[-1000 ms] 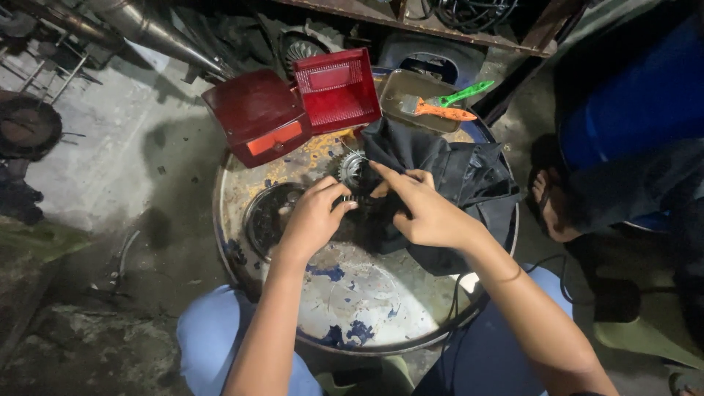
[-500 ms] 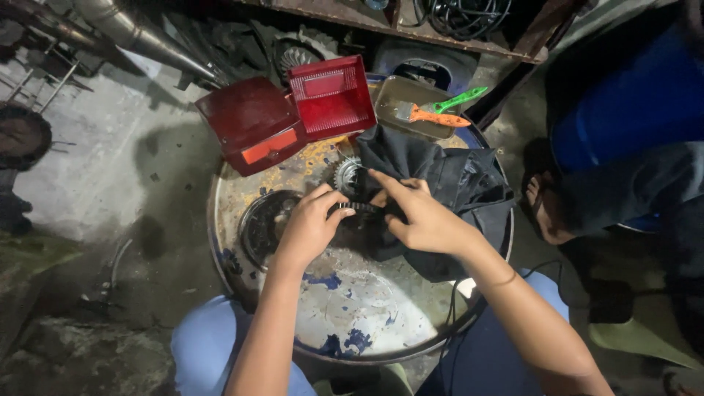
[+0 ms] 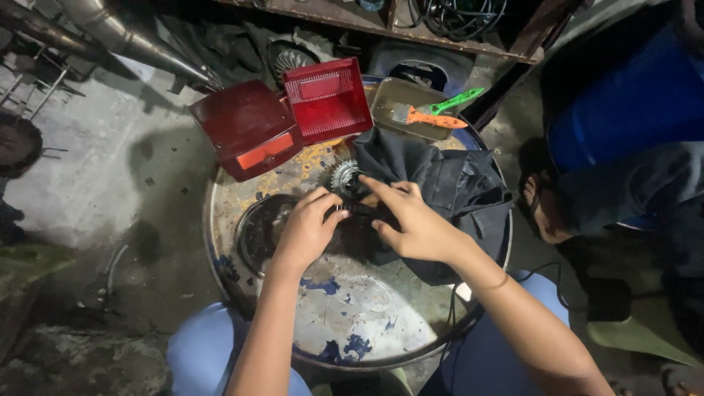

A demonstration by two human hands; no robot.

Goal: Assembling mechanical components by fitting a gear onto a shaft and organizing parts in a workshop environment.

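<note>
A dark red lamp housing (image 3: 248,128) and its bright red lens (image 3: 327,99) rest on the far rim of an upturned, paint-flecked metal drum (image 3: 352,308). At centre, the left hand (image 3: 306,231) curls over a small dark part, fingers closed on it, beside a toothed metal sprocket (image 3: 343,176) lying on the drum top. The right hand (image 3: 414,224) presses on the same part where a black cloth (image 3: 447,191) spreads over the drum; its grip cannot be made out. Behind the cloth, a metal tray (image 3: 400,95) holds an orange-handled brush (image 3: 429,117) and a green tool (image 3: 458,100). A blue barrel (image 3: 631,95) stands at right.
</note>
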